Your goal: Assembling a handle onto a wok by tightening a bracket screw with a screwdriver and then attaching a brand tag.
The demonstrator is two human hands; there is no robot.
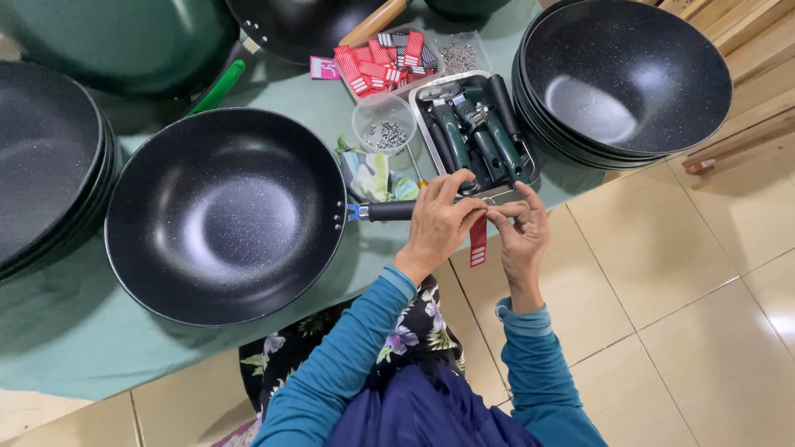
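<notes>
A black speckled wok (224, 217) lies on the green cloth-covered table (74, 331) with its dark handle (389, 211) pointing right. My left hand (439, 222) is closed around the end of that handle. My right hand (520, 230) pinches a red and white tag (478, 242) that hangs from the handle's end. Both hands meet at the table's front edge.
A metal tray (425, 132) holds several green and black handles (484, 136). A clear cup of screws (385, 124), a box of red tags (385, 60) and a crumpled cloth (368, 172) sit nearby. Stacked black woks (621, 79) stand right, more pans (45, 165) left. Tiled floor lies below.
</notes>
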